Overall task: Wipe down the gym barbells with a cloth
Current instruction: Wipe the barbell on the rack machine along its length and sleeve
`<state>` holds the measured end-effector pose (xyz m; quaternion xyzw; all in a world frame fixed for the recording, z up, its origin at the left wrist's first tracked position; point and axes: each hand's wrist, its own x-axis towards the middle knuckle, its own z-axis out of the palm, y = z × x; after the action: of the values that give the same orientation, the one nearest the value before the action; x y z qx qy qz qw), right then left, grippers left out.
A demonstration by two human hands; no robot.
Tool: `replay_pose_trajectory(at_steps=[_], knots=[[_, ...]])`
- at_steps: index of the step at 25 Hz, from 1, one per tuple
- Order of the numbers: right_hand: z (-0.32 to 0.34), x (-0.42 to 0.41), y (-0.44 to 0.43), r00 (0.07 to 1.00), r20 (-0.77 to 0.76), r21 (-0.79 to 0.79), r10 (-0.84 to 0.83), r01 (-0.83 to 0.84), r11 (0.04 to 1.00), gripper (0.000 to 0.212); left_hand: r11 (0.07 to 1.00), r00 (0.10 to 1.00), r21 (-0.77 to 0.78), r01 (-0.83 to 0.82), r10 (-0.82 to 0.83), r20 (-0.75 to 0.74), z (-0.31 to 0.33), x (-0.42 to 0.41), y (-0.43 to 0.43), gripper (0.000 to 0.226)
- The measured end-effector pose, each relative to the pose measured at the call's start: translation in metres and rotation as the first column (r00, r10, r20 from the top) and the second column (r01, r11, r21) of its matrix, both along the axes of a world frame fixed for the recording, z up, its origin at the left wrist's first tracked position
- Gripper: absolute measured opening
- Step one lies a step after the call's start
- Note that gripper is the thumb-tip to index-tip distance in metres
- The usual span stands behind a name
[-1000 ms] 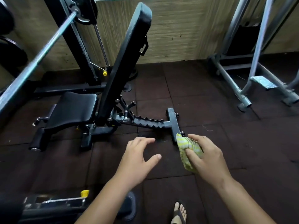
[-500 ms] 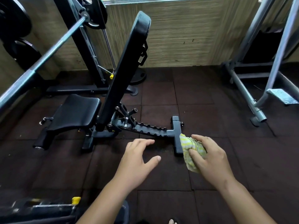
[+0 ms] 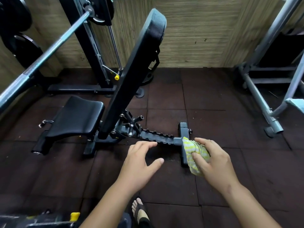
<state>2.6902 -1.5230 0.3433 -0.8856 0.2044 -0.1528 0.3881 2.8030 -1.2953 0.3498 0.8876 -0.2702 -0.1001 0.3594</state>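
Right hand (image 3: 213,163) is grasping the cloth (image 3: 195,153) (yellow-and-white, bunched), thumb and fingers curling round it. The cloth is hanging over the floor (image 3: 213,112) and overlapping the bench's (image 3: 131,76) rear crossbar (image 3: 183,130); contact cannot be told. Left hand (image 3: 139,163) is hovering just beside it, fingers spread and relaxed, holding nothing. Barbell (image 3: 44,58) is lying on its rack (image 3: 92,46) along the floor's left edge, well apart from the cloth. A sandalled foot (image 3: 139,209) is standing at the near edge.
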Motion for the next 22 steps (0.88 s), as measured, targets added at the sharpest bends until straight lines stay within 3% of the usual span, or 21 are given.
replay_pose_trajectory(at_steps=[14,18,22], knots=[[0.008,0.181,0.015,0.999,0.033,0.052,-0.015,0.013,0.999,0.042,0.998,0.998,0.002,0.063,-0.063,0.024,0.012,0.186,-0.004,0.05],[0.015,0.217,0.005,0.994,0.07,0.047,0.083,-0.086,0.995,0.043,1.0,1.0,-0.017,0.001,-0.001,0.019,0.013,0.209,-0.017,0.049],[0.028,0.257,0.002,0.949,0.1,0.041,0.298,-0.304,0.952,0.042,0.984,0.983,-0.031,-0.175,0.176,0.05,0.022,0.226,-0.015,0.048]])
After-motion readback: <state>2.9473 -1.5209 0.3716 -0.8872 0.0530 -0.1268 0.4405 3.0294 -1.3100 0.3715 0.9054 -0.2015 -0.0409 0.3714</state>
